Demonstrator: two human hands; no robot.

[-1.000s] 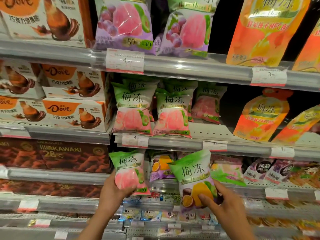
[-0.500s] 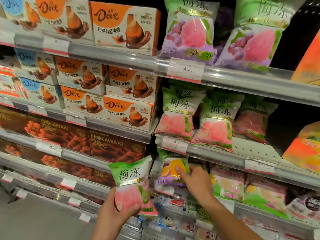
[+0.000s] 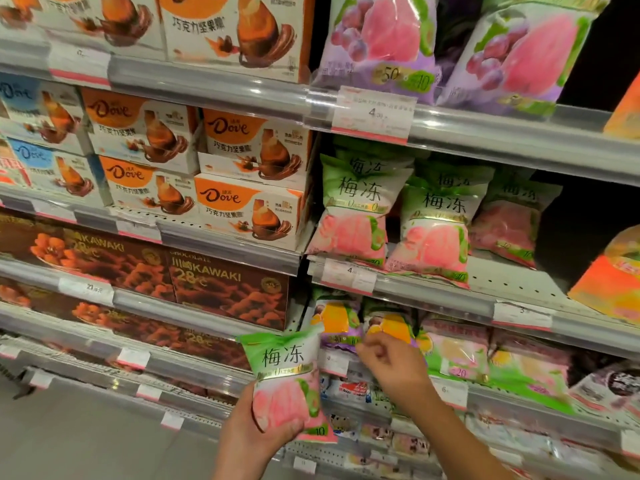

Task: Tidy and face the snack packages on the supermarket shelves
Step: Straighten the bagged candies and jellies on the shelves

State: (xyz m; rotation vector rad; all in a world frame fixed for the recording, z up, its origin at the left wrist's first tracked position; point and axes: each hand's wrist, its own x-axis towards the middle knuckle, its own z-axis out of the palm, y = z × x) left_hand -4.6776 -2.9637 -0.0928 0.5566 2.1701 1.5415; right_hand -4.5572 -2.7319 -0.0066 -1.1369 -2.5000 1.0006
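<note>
My left hand [image 3: 254, 433] grips a green and pink jelly bag [image 3: 287, 379] upright in front of the lower shelves. My right hand [image 3: 394, 367] reaches to the third shelf with its fingers curled at the bottom edge of a yellow-fruit jelly bag [image 3: 391, 327]. That bag stands on the shelf beside a matching bag [image 3: 334, 318]. The hand hides the bag's lower edge, so a pinch cannot be made out. Two pink peach bags like the held one [image 3: 353, 216] [image 3: 436, 230] stand on the shelf above.
Dove chocolate boxes [image 3: 242, 209] fill the shelves at left, with brown Kawaki boxes [image 3: 228, 285] under them. Purple grape bags [image 3: 381, 39] stand on the top shelf. Orange bags [image 3: 613, 282] sit at far right. Price rails [image 3: 433, 296] edge each shelf. Grey floor lies at lower left.
My right hand set the yellow-fruit bag onto the third shelf and has drawn back to its lower edge. My left hand kept the pink bag and shifted right. The view swung left.
</note>
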